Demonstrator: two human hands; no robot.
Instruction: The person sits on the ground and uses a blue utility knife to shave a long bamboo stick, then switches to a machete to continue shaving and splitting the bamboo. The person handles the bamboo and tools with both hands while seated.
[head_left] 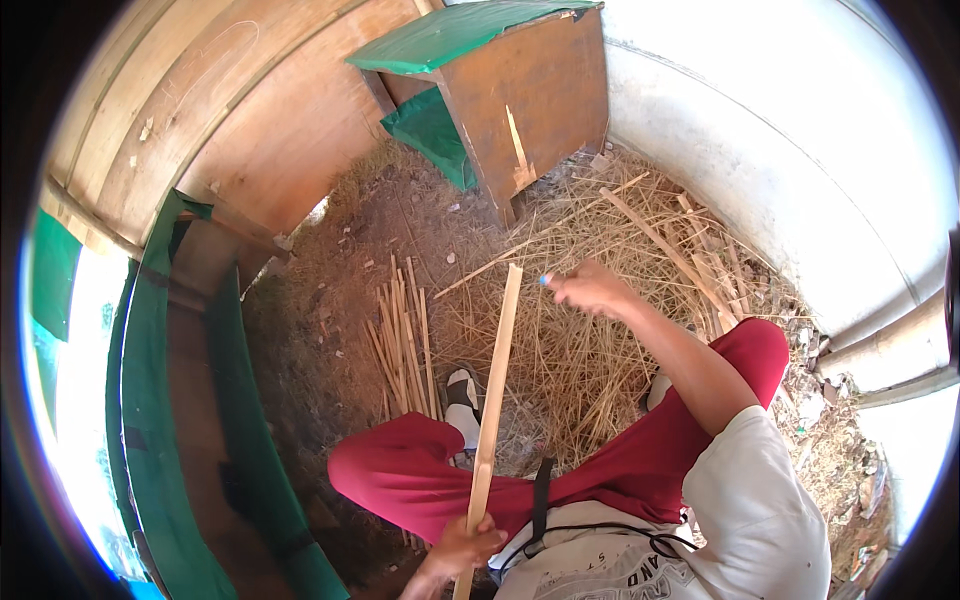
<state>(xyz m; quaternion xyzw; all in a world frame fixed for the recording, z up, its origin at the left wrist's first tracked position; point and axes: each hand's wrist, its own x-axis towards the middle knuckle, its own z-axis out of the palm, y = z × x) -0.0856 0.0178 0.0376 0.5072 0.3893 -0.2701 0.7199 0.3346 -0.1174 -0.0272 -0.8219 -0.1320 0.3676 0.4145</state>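
My left hand [465,548] is closed around the lower part of a long split bamboo strip [497,385]. The strip stands tilted up and away from me, its pale inner face showing. To the right of its upper end, and apart from it, my right hand [592,288] is raised and closed. A small blue bit shows at its fingers; what it belongs to is too small and blurred to name. On the ground left of the strip lies a bundle of thin bamboo sticks [402,335]. Long straw-like shavings [570,370] spread between my legs.
A wooden box-like cabinet [540,90] with a green top stands at the back. Green-covered wooden shelving [190,420] runs along the left. More bamboo pieces [668,245] lie by the white wall [760,120] on the right. My legs are bent on both sides.
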